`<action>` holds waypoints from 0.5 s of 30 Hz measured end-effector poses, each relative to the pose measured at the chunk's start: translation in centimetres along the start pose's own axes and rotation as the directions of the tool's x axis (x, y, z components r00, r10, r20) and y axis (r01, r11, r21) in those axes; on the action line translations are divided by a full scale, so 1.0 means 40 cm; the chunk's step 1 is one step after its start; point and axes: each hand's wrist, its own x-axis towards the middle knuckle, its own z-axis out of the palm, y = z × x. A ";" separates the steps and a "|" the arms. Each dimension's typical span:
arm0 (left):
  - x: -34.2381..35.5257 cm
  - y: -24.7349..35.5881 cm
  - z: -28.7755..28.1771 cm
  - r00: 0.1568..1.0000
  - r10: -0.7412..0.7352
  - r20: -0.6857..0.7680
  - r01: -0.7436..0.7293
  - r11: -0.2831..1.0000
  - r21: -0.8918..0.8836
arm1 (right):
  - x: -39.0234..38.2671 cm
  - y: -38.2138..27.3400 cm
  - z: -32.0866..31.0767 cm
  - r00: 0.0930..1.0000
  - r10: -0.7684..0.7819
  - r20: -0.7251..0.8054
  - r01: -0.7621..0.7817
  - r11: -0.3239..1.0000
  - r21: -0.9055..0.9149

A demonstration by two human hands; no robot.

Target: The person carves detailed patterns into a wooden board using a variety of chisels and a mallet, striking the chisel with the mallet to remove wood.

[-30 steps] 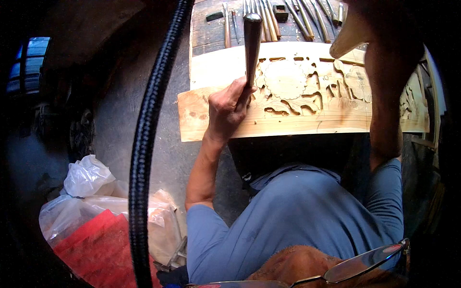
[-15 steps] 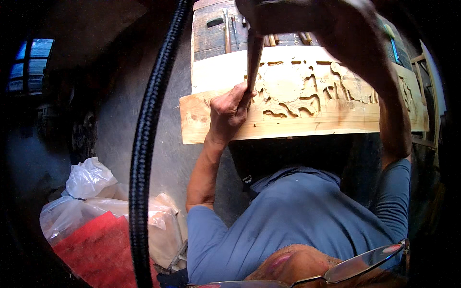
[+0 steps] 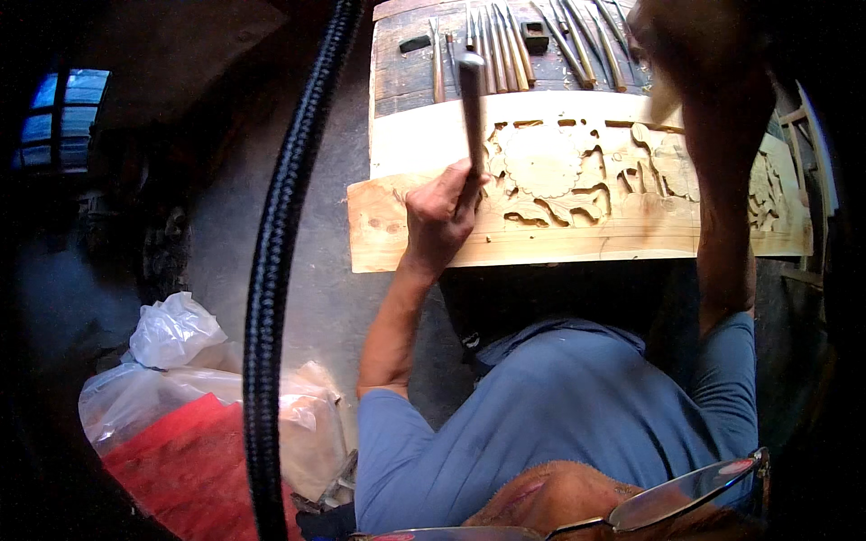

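My left hand [image 3: 440, 206] is wrapped round the shaft of a chisel [image 3: 472, 108]. The chisel stands nearly upright over the left part of a pale carved wooden board [image 3: 397, 236]; my fist hides its lower end. Cut into the board are a scalloped round shape and several pierced, leafy openings. My right hand [image 3: 699, 41] is raised high at the top right, dark and smeared by motion. A pale blurred shape [image 3: 666, 101] shows beside it, but its kind is unclear, and the fingers cannot be made out.
Several chisels [image 3: 501, 54] lie in rows on the dark workbench [image 3: 392, 77] behind the board, with a small black block [image 3: 535, 36] among them. At lower left sit a tied plastic bag [image 3: 176, 329] and a red sheet [image 3: 185, 455]. A black braided cable [image 3: 271, 270] hangs at left.
My right hand has swung from above the chisel's top to the right, uncovering the chisel's end and the tools behind. My left hand keeps its grip. The whole view has shifted slightly.
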 end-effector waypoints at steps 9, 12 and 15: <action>0.048 -0.001 -0.097 0.877 -0.109 -0.467 0.019 0.981 -0.193 | -0.136 -0.029 0.018 0.983 0.136 0.122 -0.142 0.989 0.037; -0.001 0.011 -0.067 0.892 -0.207 -0.401 0.095 0.955 -0.282 | -0.155 -0.004 0.014 0.949 0.242 0.204 -0.290 0.922 0.256; -0.024 0.016 -0.043 0.916 -0.201 -0.347 0.104 0.955 -0.279 | -0.162 -0.012 0.010 0.871 0.371 0.323 -0.474 0.810 0.346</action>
